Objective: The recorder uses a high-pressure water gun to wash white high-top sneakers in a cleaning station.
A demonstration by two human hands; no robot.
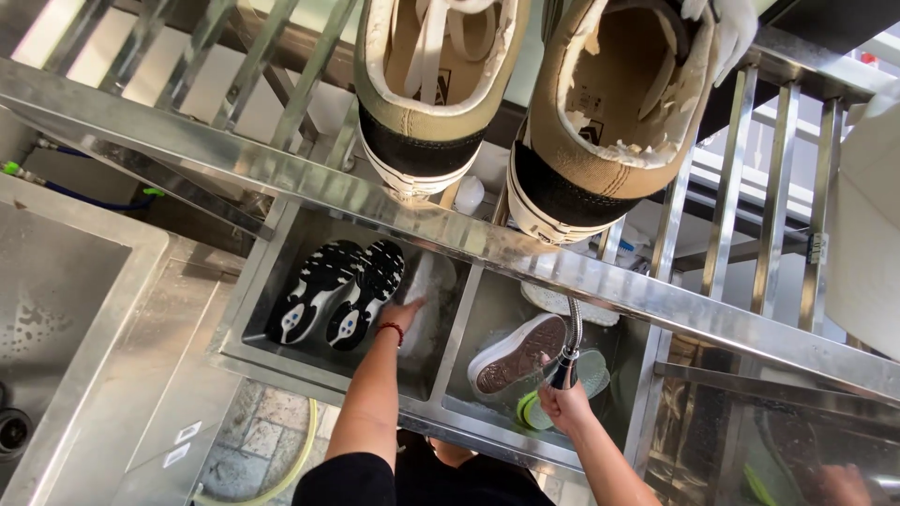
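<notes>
My left hand (403, 315), a red cord around its wrist, reaches into the left basin (267, 349) and rests on a white shoe (427, 290) lying in the water. Whether it grips the shoe I cannot tell. Beside that shoe a pair of black-and-white sneakers (337, 292) lies sole up. My right hand (561, 405) is closed around the dark handle of a spray hose (566, 364) over the right basin (469, 412). Just left of the sprayer, a white sneaker with a brown sole (516, 354) leans on its side, and a green-and-white shoe (534, 410) lies under my hand.
A steel rack bar (281, 178) crosses the view above the basins. Two tan canvas shoes (609, 112) with black-and-white soles sit on the rack, a white-gloved hand (729, 28) touching the right one. A steel counter (141, 375) lies left, a yellow-green hose (302, 450) on the tiled floor.
</notes>
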